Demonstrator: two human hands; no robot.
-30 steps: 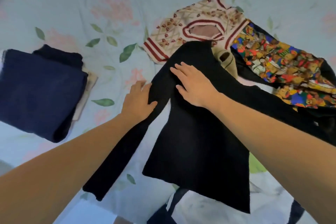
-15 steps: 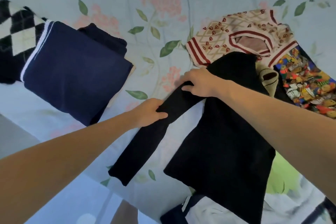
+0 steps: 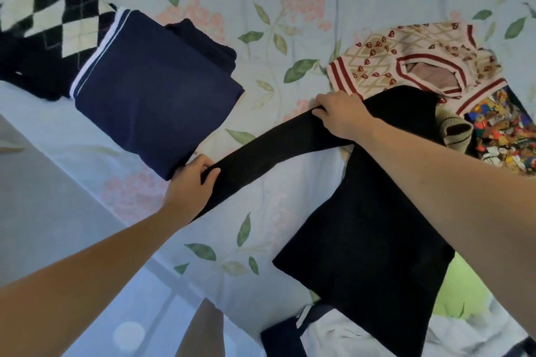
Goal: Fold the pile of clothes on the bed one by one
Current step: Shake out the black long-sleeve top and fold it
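Both hands grip one sleeve of the black long-sleeved knit top (image 3: 374,211). Left hand (image 3: 193,182) is closed around the sleeve near its cuff end, thumb over the fabric, fingers curled underneath. Right hand (image 3: 340,116) pinches the same sleeve up near the shoulder, fingers folded over the fabric edge. Sleeve is stretched fairly straight between the two hands, running from 8 o'clock up toward 2 o'clock.

Body of the black top lies flat on the pale blue floral bedsheet (image 3: 261,9), at 4 o'clock from the right hand, hem toward the bottom of the view.

At 1 o'clock from the right hand: cream knit sweater with red trim and small red motifs (image 3: 412,58), partly under the black top's shoulder. At 3 o'clock: multicoloured cartoon-print garment (image 3: 504,130), with a beige ribbed cuff (image 3: 455,133) between it and the black top.

At 11 o'clock from the left hand: folded navy garment with white piping (image 3: 150,101), its corner just beside the left fingers. Farther out at 10 o'clock: black-and-cream argyle knit (image 3: 49,17), touching the navy fold.

Lime-green fabric (image 3: 458,293) shows under the black hem at lower right.
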